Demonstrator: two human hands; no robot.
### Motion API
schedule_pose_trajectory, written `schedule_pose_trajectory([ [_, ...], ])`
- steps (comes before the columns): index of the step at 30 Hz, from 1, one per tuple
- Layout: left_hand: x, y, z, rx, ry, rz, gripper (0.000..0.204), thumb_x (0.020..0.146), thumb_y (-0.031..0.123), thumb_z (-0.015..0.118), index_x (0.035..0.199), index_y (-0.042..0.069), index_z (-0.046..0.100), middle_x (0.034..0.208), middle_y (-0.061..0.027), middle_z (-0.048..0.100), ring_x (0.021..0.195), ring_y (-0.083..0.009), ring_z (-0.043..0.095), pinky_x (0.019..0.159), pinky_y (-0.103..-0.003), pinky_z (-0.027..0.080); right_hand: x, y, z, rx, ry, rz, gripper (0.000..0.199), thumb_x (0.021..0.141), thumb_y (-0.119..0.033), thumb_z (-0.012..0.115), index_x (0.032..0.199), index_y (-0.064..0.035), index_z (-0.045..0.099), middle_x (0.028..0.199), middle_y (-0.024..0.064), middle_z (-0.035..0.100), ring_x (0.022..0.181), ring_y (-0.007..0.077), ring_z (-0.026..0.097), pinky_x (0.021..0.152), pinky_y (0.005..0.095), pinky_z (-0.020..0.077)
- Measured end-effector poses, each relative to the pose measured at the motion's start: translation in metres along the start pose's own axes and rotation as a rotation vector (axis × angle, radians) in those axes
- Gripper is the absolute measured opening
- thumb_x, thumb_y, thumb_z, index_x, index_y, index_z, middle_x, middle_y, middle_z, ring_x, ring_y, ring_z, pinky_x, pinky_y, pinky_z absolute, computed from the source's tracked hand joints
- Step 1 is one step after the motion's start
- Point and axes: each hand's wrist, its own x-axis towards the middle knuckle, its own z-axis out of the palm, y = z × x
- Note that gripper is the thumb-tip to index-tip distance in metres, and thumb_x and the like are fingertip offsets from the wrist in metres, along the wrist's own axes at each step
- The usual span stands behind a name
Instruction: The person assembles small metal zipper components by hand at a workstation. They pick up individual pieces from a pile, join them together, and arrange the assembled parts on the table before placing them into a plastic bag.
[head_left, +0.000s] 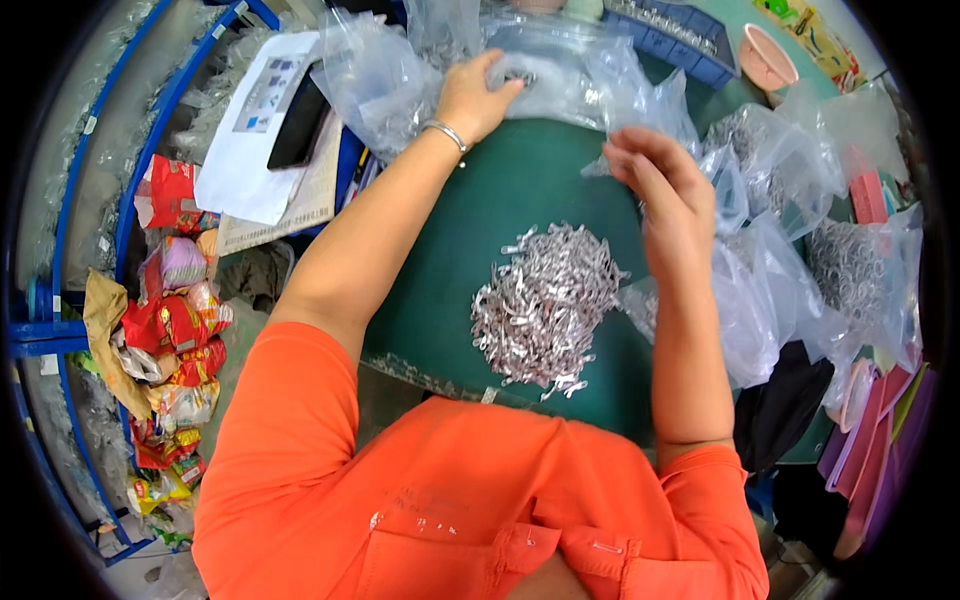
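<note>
My left hand, with a silver bangle at its wrist, lies at the far side of the table against a clear plastic bag. Its thumb and fingers are spread, and a few small metal bits show through the plastic beside them. My right hand hovers to the right with loosely curved fingers, and a scrap of clear plastic shows just under the fingertips. No object is visible in its grasp. Between my forearms, nearer to me, a heap of small silver metal pieces, resembling zipper pulls, rests on the green tabletop.
Clear bags of metal parts crowd the right side. At the back stand a blue crate and a pink basket. A dark phone lies on papers at the left, near blue shelving and colourful packets.
</note>
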Motion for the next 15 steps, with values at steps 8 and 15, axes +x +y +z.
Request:
schedule_pose_trajectory([
  [8, -0.158, 0.065, -0.067, -0.009, -0.515, 0.547, 0.108, 0.070, 0.068, 0.077, 0.149, 0.005, 0.038, 0.154, -0.0267, 0.031, 0.145, -0.0448, 0.027, 0.115, -0.055, 0.027, -0.149, 0.037, -0.040, -0.897, -0.538, -0.268, 0.123, 0.058, -0.055, 0.088, 0.151, 0.0010, 0.029, 0.158, 0.0336, 0.016, 0.145, 0.0526, 0.019, 0.117, 0.0569, 0.0242],
  [15, -0.231, 0.053, -0.048, 0.124, -0.600, 0.490, 0.113, 0.059, 0.055, 0.087, 0.153, 0.021, 0.034, 0.158, -0.0208, 0.020, 0.144, -0.0498, 0.021, 0.112, -0.064, 0.027, -0.125, 0.071, -0.004, -1.032, -0.468, -0.377, 0.120, 0.059, -0.053, 0.086, 0.151, -0.0024, 0.028, 0.153, 0.0393, 0.015, 0.138, 0.0617, 0.021, 0.113, 0.0645, 0.0251],
])
